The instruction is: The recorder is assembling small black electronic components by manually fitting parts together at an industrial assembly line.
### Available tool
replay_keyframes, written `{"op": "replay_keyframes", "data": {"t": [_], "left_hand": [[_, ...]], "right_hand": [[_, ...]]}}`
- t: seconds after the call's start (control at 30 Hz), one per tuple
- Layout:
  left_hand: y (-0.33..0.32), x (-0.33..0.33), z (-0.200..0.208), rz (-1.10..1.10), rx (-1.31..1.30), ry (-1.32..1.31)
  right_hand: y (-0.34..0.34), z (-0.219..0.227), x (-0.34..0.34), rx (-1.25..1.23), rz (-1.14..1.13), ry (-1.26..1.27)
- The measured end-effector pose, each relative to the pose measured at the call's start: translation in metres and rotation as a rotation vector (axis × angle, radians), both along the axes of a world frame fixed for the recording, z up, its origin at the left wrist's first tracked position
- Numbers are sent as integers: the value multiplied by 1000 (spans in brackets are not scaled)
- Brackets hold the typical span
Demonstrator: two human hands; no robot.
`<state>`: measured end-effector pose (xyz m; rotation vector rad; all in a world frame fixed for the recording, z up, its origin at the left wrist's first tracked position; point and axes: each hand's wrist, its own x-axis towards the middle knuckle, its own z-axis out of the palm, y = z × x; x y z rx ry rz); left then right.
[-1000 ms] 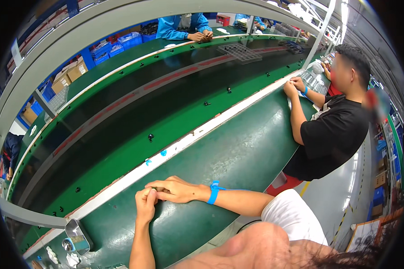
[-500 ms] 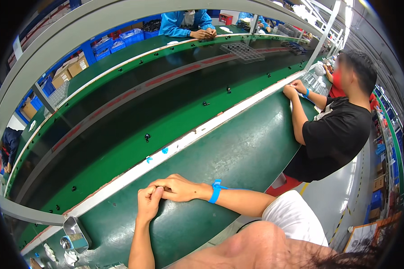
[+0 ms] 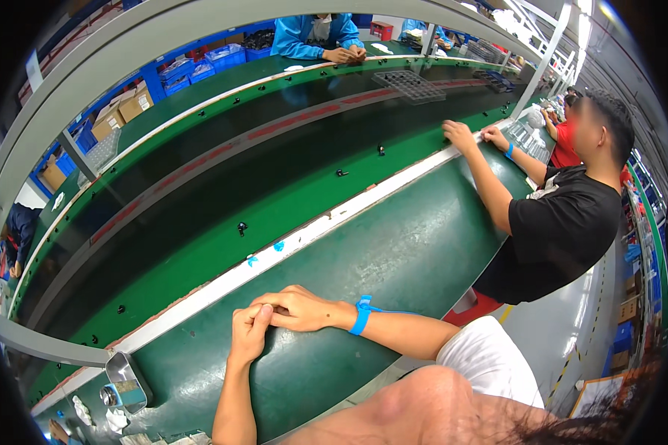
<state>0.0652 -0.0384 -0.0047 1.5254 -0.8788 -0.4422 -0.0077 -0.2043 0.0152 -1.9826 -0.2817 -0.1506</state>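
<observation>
My left hand (image 3: pixel 249 331) and my right hand (image 3: pixel 298 308) meet above the green worktop (image 3: pixel 371 259), fingers curled and thumbs close together. Both are closed; anything between the fingers is hidden. A blue wrist strap (image 3: pixel 361 315) circles my right wrist, its cord running along the forearm. Just beyond my hands, two small blue scraps, one of them a crumpled blue piece (image 3: pixel 278 246), lie on the white ledge (image 3: pixel 200 295). Past the ledge, small black parts, such as one black part (image 3: pixel 242 229), lie spaced out on the green belt (image 3: pixel 289 208).
At lower left are a metal tray (image 3: pixel 129 382) with a bottle in it and crumpled white tissues (image 3: pixel 116 420). A co-worker in black (image 3: pixel 564 215) sits to my right; another in blue (image 3: pixel 312 37) works across the belt. A clear compartment tray (image 3: pixel 410 86) rests on the far side.
The co-worker on my right has stretched one hand out over the belt, away from the other hand. My hands keep their clasped pose. The view has shifted slightly.
</observation>
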Motion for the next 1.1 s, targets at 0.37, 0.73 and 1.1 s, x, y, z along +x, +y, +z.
{"op": "replay_keyframes", "data": {"t": [0.37, 0.73, 1.1], "left_hand": [[0, 1, 3, -18, -10, 31], [1, -1, 6, 1, -6, 62], [0, 2, -3, 35, -33, 46]], "right_hand": [[-1, -2, 1, 34, 5, -18], [2, -2, 1, 74, 15, -24], [2, 2, 1, 46, -3, -42]]}}
